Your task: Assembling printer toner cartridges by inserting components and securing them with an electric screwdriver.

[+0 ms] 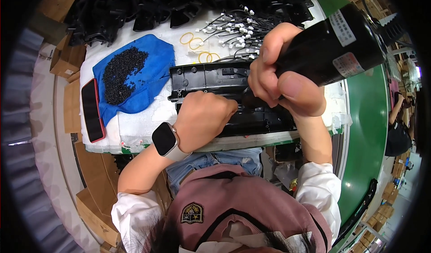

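At left, a rumpled blue cloth (pixel 155 60) bears grainy black parts (pixel 119 75); your left hand (pixel 204 118) curls knuckles-up over a ribbed black plastic housing (pixel 213 80) on the counter (pixel 137 127), any hold hidden; your right hand (pixel 287 73) wraps a glossy, cylindrical electric screwdriver (pixel 316 57), slanting down toward the housing.

Assembly workshop around me: corded power tool (pixel 314 55), heaped black plastic parts (pixel 193 1), massed cables (pixel 242 30) on my bench (pixel 130 128), cardboard boxes (pixel 384 215) stacked beyond
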Tool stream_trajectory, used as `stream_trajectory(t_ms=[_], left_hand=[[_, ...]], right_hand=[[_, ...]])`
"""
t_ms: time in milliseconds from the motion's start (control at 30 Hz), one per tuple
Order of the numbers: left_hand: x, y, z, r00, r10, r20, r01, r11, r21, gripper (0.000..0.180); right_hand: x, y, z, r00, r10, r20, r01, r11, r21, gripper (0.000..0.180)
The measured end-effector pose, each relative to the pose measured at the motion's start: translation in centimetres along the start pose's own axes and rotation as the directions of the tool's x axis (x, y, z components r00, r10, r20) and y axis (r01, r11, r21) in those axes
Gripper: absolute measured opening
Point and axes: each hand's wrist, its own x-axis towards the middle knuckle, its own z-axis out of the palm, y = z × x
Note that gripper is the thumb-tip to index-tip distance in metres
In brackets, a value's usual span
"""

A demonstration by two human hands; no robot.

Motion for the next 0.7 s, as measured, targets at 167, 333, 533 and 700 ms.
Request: stream_trajectory(t_ms=[167,333,533,700], left_hand=[[0.1,0.4,0.3,1.000,-0.008,0.001,0.008,1.000,0.027,0.004],[-0.2,0.6,0.0,0.989,0.092,-0.115,-0.076,0.988,0.138,0.005],[-0.2,0.0,0.5,0.977,0.091,-0.191,-0.095,0.995,-0.012,0.007],[-0.4,-0.3,0.6,0.988,0.057,-0.144,-0.061,0.998,-0.029,0.007]], right_hand=[[0.0,0.1,0.3,0.999,0.047,-0.019,-0.046,0.998,0.030,0.026],[0.0,1.1,1.0,0.989,-0.079,0.126,0.091,0.992,-0.090,0.031],[0.0,1.7,1.4,0.991,-0.043,0.126,0.058,0.992,-0.112,0.031],[0.3,2.0,1.1,0.991,-0.043,0.130,0.056,0.994,-0.099,0.027]])
